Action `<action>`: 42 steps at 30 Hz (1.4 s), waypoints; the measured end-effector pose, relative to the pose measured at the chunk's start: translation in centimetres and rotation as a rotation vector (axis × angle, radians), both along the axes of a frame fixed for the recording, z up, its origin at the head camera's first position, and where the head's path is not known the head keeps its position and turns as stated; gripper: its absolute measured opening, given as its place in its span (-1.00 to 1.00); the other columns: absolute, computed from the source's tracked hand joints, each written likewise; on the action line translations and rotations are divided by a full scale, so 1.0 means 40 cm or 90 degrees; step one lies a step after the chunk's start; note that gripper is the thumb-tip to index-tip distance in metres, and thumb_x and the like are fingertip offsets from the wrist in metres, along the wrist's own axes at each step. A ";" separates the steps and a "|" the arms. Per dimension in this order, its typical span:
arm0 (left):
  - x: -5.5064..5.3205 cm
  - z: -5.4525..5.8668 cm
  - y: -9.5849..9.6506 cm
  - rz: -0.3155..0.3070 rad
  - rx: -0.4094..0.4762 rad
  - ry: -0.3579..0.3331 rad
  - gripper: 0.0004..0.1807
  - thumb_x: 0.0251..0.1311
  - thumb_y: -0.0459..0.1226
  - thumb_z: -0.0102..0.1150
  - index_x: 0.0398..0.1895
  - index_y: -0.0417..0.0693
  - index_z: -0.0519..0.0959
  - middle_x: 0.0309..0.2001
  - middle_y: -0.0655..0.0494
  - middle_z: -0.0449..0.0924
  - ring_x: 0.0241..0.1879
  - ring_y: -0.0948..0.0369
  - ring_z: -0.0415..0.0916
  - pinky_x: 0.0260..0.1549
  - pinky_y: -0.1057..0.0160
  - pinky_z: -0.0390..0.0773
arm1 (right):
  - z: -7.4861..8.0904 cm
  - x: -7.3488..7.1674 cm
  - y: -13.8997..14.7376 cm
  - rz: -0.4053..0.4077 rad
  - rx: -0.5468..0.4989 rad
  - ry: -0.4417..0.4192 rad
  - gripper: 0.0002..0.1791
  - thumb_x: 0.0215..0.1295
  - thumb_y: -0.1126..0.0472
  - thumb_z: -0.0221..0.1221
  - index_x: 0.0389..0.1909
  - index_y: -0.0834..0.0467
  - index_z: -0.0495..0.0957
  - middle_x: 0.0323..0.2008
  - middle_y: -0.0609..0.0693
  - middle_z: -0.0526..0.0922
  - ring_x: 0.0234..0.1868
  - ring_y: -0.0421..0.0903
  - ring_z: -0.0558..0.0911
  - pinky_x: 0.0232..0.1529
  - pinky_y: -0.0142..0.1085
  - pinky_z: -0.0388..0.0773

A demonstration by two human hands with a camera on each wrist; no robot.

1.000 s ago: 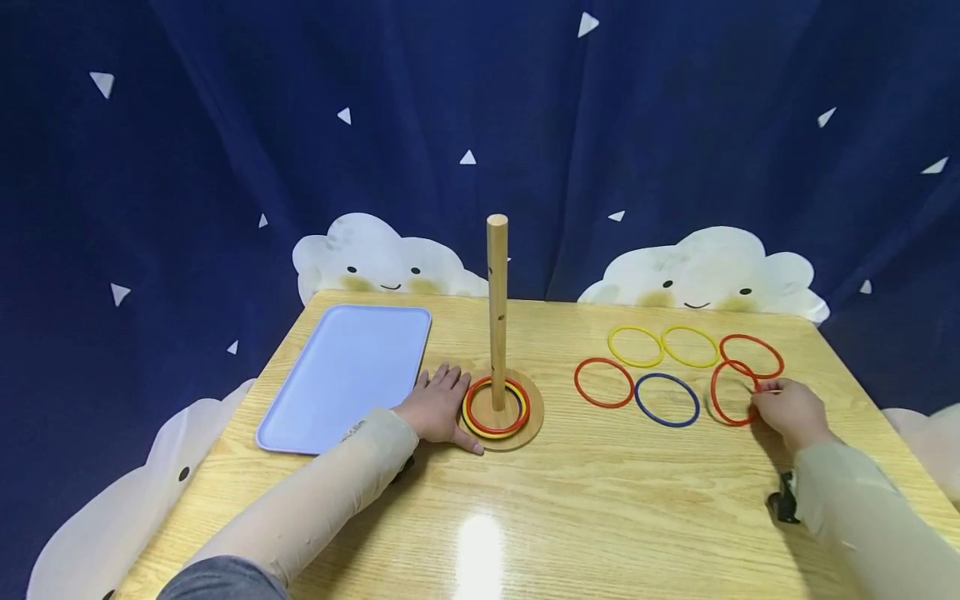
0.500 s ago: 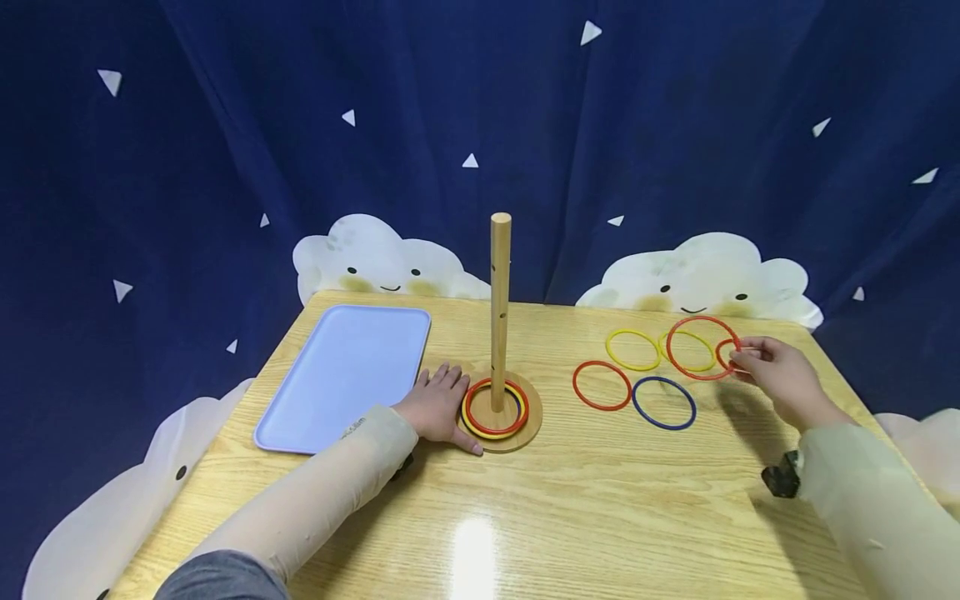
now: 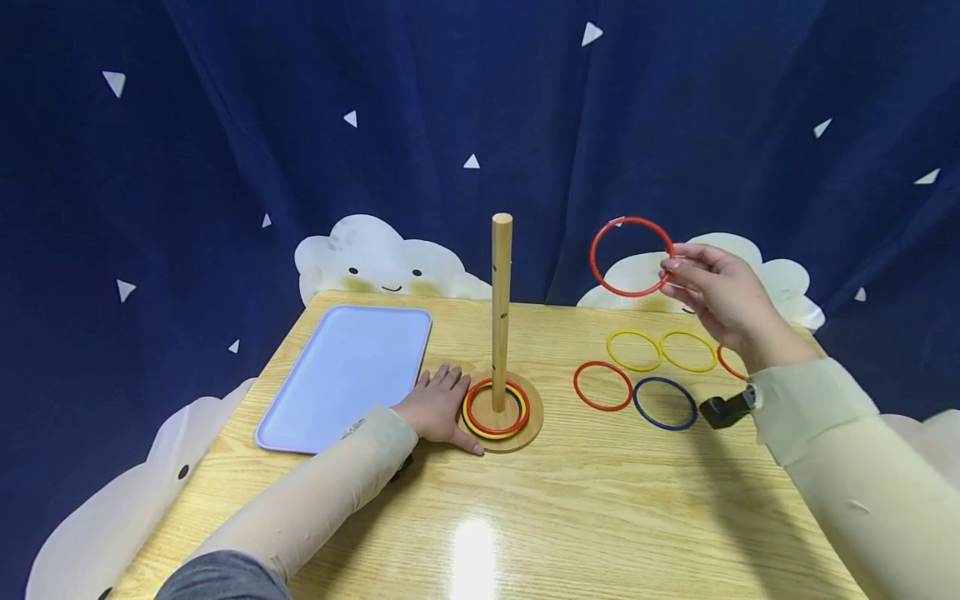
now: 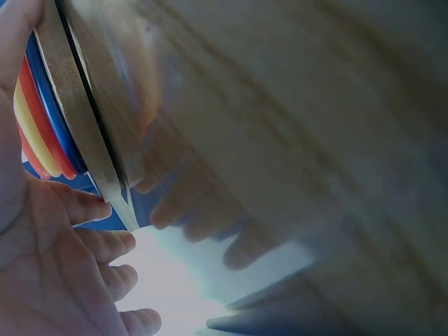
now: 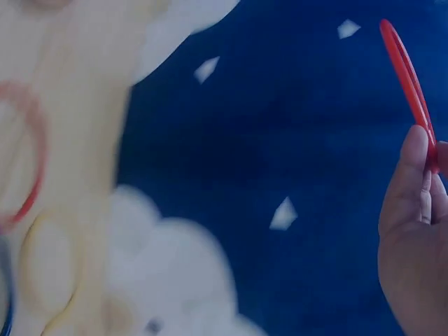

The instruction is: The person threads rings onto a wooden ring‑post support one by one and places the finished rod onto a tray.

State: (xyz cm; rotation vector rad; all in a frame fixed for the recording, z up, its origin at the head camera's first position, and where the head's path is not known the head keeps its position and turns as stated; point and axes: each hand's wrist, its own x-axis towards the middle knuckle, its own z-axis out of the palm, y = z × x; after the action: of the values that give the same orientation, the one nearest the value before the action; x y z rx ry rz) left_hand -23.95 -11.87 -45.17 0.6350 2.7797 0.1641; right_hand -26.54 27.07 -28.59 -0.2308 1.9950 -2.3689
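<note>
My right hand (image 3: pixel 720 292) pinches a red ring (image 3: pixel 595 260) by its right side, high over the back right of the table. The right wrist view shows that red ring (image 5: pixel 406 70) nearly edge-on between thumb and fingers. My left hand (image 3: pixel 437 406) lies with straight, spread fingers against the left side of a round wooden base (image 3: pixel 531 417). From this base rises an upright wooden post (image 3: pixel 500 308). Around the post's foot lie stacked rings (image 3: pixel 471 421), red on top with yellow beneath. In the left wrist view the stack (image 4: pixel 49 119) shows red, yellow and blue edges beside my palm.
On the table's right lie two yellow rings, one a yellow ring (image 3: pixel 609 350) at the left, a red ring (image 3: pixel 576 385), a blue ring (image 3: pixel 636 402) and another red ring (image 3: pixel 723 365) partly behind my right wrist. A pale blue tray (image 3: pixel 348 371) stands left. A dark blue curtain (image 3: pixel 420 100) hangs behind.
My right hand has lifted the red ring off the table at the right and carried it up and to the left. The left hand has stayed at the base.
</note>
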 end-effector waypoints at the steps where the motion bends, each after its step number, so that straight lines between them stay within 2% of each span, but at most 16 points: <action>1: 0.001 0.000 0.000 0.001 -0.001 -0.001 0.40 -0.10 0.46 0.40 0.66 -0.13 0.06 0.63 -0.20 -0.06 0.62 -0.14 -0.21 0.50 -0.23 -0.14 | 0.021 0.004 -0.021 0.004 -0.020 -0.002 -0.81 0.43 0.31 0.28 0.01 0.15 0.60 -0.21 -0.03 0.73 -0.26 -0.19 0.72 -0.19 -0.41 0.68; 5: 0.002 0.002 0.000 0.002 0.001 -0.005 0.40 -0.09 0.46 0.40 0.66 -0.14 0.06 0.63 -0.21 -0.06 0.61 -0.14 -0.21 0.50 -0.23 -0.15 | 0.088 0.021 -0.100 0.043 -0.132 0.003 -0.82 0.39 0.40 0.29 -0.03 0.22 0.66 -0.20 0.06 0.72 -0.26 -0.13 0.73 -0.20 -0.36 0.70; 7: 0.002 0.003 -0.001 0.001 0.001 -0.005 0.39 -0.09 0.45 0.40 0.66 -0.14 0.06 0.63 -0.21 -0.06 0.61 -0.15 -0.21 0.50 -0.23 -0.15 | 0.113 0.029 -0.135 0.070 -0.194 0.004 -0.81 0.39 0.47 0.26 -0.02 0.27 0.66 -0.20 0.10 0.71 -0.27 -0.09 0.73 -0.19 -0.34 0.71; 10: 0.002 0.004 -0.002 0.000 -0.007 -0.004 0.39 -0.09 0.47 0.39 0.67 -0.13 0.06 0.63 -0.20 -0.06 0.62 -0.14 -0.22 0.51 -0.22 -0.14 | 0.139 0.037 -0.182 0.103 -0.254 0.009 -0.78 0.37 0.51 0.25 0.00 0.32 0.64 -0.19 0.14 0.70 -0.27 -0.06 0.73 -0.18 -0.32 0.71; 16: 0.004 0.002 -0.001 -0.001 -0.009 -0.009 0.39 -0.08 0.47 0.37 0.67 -0.13 0.05 0.63 -0.21 -0.06 0.61 -0.15 -0.22 0.51 -0.23 -0.14 | 0.163 0.043 -0.255 0.154 -0.300 0.033 -0.81 0.37 0.51 0.26 -0.04 0.34 0.63 -0.22 0.16 0.69 -0.31 -0.05 0.72 -0.22 -0.33 0.71; 20: 0.004 -0.002 -0.001 -0.003 -0.011 -0.006 0.40 -0.08 0.48 0.36 0.67 -0.13 0.05 0.63 -0.21 -0.07 0.61 -0.14 -0.22 0.51 -0.23 -0.14 | 0.158 0.044 -0.288 0.178 -0.293 0.024 -0.86 0.39 0.49 0.24 -0.08 0.33 0.64 -0.24 0.15 0.70 -0.32 -0.06 0.72 -0.23 -0.34 0.71; 24: 0.005 0.000 -0.001 -0.002 -0.008 -0.004 0.40 -0.09 0.48 0.37 0.67 -0.13 0.05 0.63 -0.21 -0.08 0.61 -0.14 -0.21 0.51 -0.23 -0.14 | 0.136 0.040 -0.315 0.175 -0.245 -0.009 -0.87 0.43 0.47 0.20 -0.10 0.29 0.67 -0.25 0.13 0.71 -0.31 -0.10 0.71 -0.22 -0.36 0.70; 28: 0.005 0.002 0.000 -0.003 -0.010 -0.002 0.41 -0.09 0.48 0.37 0.67 -0.14 0.04 0.63 -0.20 -0.08 0.62 -0.14 -0.21 0.51 -0.23 -0.14 | 0.096 0.032 -0.333 0.154 -0.168 -0.043 -0.86 0.49 0.44 0.15 -0.11 0.24 0.67 -0.23 0.09 0.70 -0.29 -0.13 0.70 -0.21 -0.38 0.70; 33: 0.002 0.003 -0.001 -0.001 -0.019 0.004 0.41 -0.11 0.48 0.38 0.66 -0.14 0.06 0.63 -0.20 -0.08 0.62 -0.13 -0.21 0.50 -0.23 -0.13 | 0.031 0.016 -0.336 0.142 -0.077 -0.087 -0.87 0.55 0.41 0.09 -0.05 0.22 0.58 -0.24 0.02 0.67 -0.28 -0.17 0.68 -0.18 -0.41 0.68; 39: 0.002 0.007 -0.001 -0.003 -0.019 0.004 0.42 -0.11 0.49 0.37 0.67 -0.14 0.05 0.64 -0.20 -0.08 0.62 -0.13 -0.23 0.51 -0.23 -0.14 | -0.057 -0.004 -0.325 0.145 0.035 -0.105 -0.84 0.56 0.42 0.05 0.05 0.26 0.51 -0.25 0.00 0.62 -0.28 -0.21 0.66 -0.09 -0.38 0.67; 42: 0.002 0.009 -0.001 -0.001 -0.018 0.002 0.42 -0.11 0.49 0.37 0.66 -0.15 0.05 0.64 -0.20 -0.09 0.62 -0.13 -0.24 0.51 -0.23 -0.14 | -0.104 -0.010 -0.321 0.146 0.067 -0.118 -0.83 0.56 0.42 0.05 0.07 0.29 0.48 -0.24 0.00 0.60 -0.29 -0.22 0.66 -0.06 -0.36 0.67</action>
State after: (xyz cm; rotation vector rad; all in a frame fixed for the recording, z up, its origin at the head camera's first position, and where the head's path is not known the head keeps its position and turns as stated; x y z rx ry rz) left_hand -23.86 -11.91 -44.80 0.6314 2.7787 0.1235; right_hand -26.93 14.24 -32.75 -0.2146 1.8889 -2.0606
